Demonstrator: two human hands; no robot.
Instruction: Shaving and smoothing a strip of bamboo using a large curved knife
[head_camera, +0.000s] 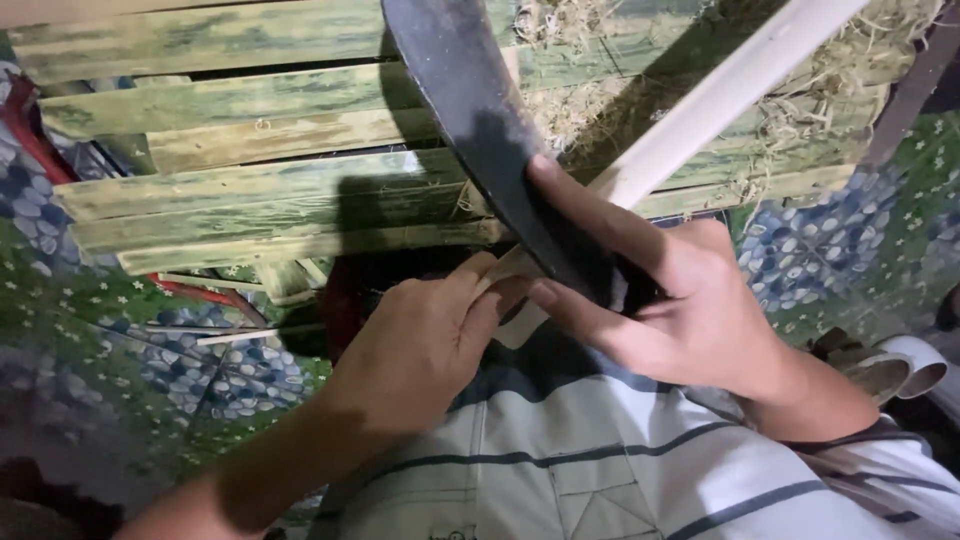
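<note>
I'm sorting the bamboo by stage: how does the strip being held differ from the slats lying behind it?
The pale strip is smooth, cream and raised at a slant, gripped by the left hand against the dark curved blade in the right hand. The green slats are mottled, flat-lying and stacked sideways. Both are long and narrow.

There is only 1 view, so no part of the scene is shared with another. The camera sits on the person's head and looks steeply down over the chest and lap. It is very close: the left hand (425, 345) and the right hand (680, 310) fill the middle of the picture, and both forearms run off the bottom edge. Just past the hands, toward the top edge, lie the green bamboo slats (270, 170). To the left and right of the hands the flowered mat (120, 360) shows. The striped shirt (600, 470) fills the bottom, right under the hands.
</note>
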